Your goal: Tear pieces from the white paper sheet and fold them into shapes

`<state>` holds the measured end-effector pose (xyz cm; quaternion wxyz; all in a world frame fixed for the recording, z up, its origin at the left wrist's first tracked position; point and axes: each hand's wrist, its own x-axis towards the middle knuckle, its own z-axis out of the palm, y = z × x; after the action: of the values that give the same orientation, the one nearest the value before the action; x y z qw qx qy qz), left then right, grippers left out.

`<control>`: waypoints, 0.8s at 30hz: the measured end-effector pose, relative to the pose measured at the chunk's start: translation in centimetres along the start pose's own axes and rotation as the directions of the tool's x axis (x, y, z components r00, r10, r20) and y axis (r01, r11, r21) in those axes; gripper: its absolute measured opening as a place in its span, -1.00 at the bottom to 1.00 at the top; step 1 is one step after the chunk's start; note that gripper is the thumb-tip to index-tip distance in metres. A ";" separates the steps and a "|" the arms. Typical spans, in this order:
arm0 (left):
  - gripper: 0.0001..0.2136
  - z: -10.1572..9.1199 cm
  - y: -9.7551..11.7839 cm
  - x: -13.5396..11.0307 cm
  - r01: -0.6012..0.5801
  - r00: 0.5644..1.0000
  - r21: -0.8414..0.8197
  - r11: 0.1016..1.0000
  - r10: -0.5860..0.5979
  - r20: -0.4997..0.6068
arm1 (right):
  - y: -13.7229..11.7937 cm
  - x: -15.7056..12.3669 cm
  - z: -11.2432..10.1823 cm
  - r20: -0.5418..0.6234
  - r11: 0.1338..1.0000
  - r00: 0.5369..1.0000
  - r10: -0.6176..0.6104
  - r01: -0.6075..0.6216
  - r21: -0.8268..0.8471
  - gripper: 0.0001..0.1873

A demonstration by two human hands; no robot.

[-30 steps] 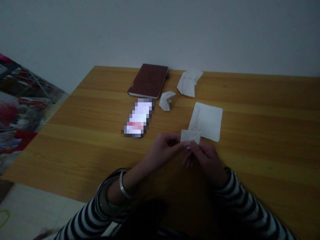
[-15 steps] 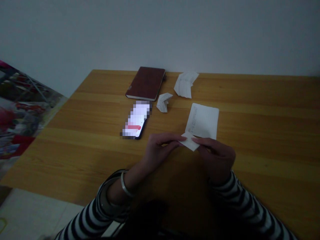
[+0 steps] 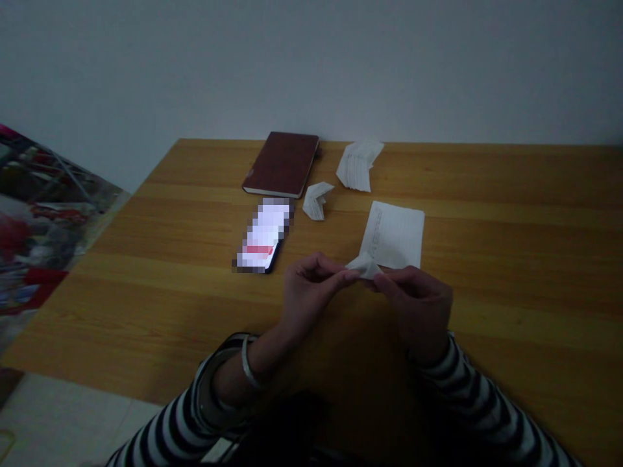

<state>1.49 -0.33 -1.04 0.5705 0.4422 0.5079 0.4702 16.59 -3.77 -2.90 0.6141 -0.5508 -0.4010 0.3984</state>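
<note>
Between both hands is a small folded piece of white paper (image 3: 365, 266), held just above the near edge of the flat sheets. My left hand (image 3: 314, 288) pinches its left end between thumb and fingers. At its right end, my right hand (image 3: 418, 301) grips it the same way, thumb on the near side. Lined white paper sheets (image 3: 395, 235) lie flat just beyond the hands, with writing along their left side. Fingertips hide part of the folded piece.
On the wooden table (image 3: 511, 259) lie a phone (image 3: 265, 233) with its screen lit, a brown notebook (image 3: 283, 163), a small folded paper piece (image 3: 316, 201) and a larger fanned set of folded paper (image 3: 357, 167). A wall (image 3: 389, 65) stands behind the table.
The folded paper has tilted and its lower point no longer faces me. Both thumbs have shifted onto its near edge, and the fingers now sit behind it.
</note>
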 end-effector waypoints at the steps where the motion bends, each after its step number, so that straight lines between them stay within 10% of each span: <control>1: -0.77 0.2 -0.1 0.0 0.027 1.000 -0.029 0.999 -0.026 0.009 | -0.1 0.0 0.2 0.001 1.000 1.000 0.017 -0.017 0.024 -0.85; 15: -0.61 0.2 -0.6 0.3 0.184 0.970 -0.019 0.983 -0.178 0.165 | 0.8 0.7 0.3 -0.022 0.996 0.996 0.082 -0.081 0.034 -0.70; 24: -0.63 -0.1 -1.8 1.0 0.149 0.914 0.228 0.962 -0.222 0.341 | 1.7 0.8 0.3 0.311 0.993 0.946 0.092 -0.066 -0.094 -0.81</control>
<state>1.54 0.36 -2.94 0.6500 0.5254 0.4775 0.2711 16.51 -2.83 -4.52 0.5026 -0.5208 -0.4875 0.4883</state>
